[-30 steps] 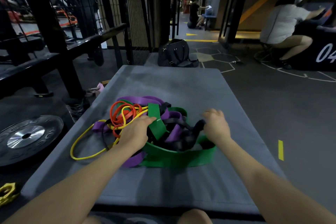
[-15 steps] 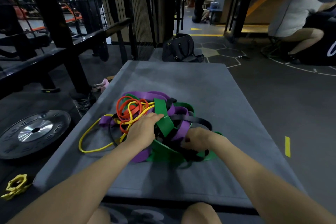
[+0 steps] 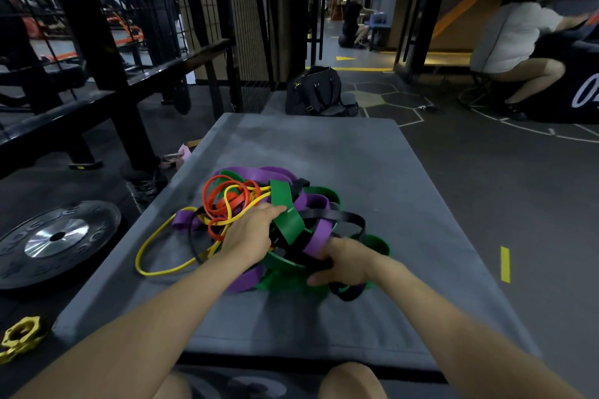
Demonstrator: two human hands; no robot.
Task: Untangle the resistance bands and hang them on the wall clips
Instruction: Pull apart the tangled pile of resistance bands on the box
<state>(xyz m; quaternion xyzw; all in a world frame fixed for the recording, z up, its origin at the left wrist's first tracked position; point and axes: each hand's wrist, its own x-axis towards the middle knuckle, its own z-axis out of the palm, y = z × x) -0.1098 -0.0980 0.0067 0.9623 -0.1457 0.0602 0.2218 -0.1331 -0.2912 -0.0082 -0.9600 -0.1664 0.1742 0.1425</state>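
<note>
A tangled heap of resistance bands lies on a grey mat (image 3: 372, 172): a thin yellow band (image 3: 146, 256) looping out to the left, an orange band (image 3: 223, 201), purple bands (image 3: 256, 172), a wide green band (image 3: 285, 217) and a black band (image 3: 343, 215). My left hand (image 3: 251, 233) rests on the heap's middle, fingers on the green band. At the heap's near right side my right hand (image 3: 343, 261) is closed around the black band. No wall clips are in view.
A black weight plate (image 3: 55, 236) lies on the floor to the left, with a yellow collar (image 3: 19, 335) near it. Black rack frames (image 3: 97, 52) stand at left. A black bag (image 3: 316, 91) sits beyond the mat. Two persons (image 3: 515, 39) are further back.
My right hand moved from the heap's right edge in toward me and closed on the black band. My left hand stayed on the heap. The camera shifted slightly.
</note>
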